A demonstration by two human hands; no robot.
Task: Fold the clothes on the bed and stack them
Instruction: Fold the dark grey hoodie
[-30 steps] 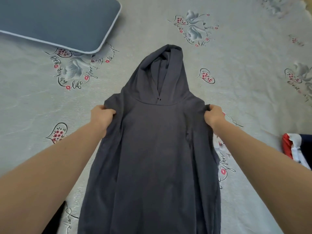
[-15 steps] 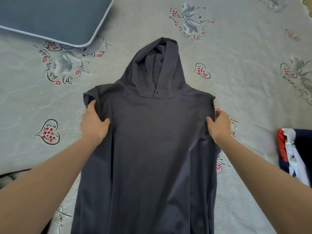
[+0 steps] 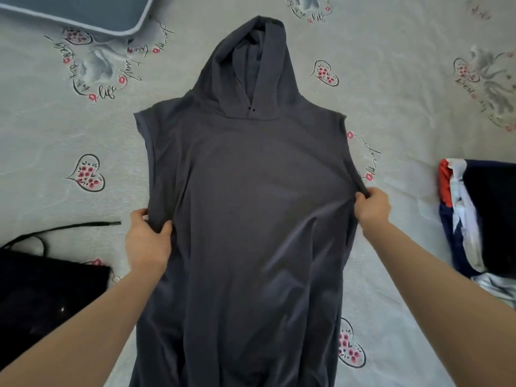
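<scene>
Careful: your left hand (image 3: 146, 241) and right hand (image 3: 372, 206) pinch the armhole edges of the dark grey sleeveless cotton hoodie (image 3: 248, 205) flat on the printed bedsheet (image 3: 405, 113); uneven pulling risks skewing it.

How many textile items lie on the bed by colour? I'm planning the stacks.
Grey: 1, the sleeveless hoodie, pinched by both hands.
Black: 1, the garment with a cord.
Navy, white and red: 1, the pile.
Blue: 1, the pillow.
Total: 4
</scene>
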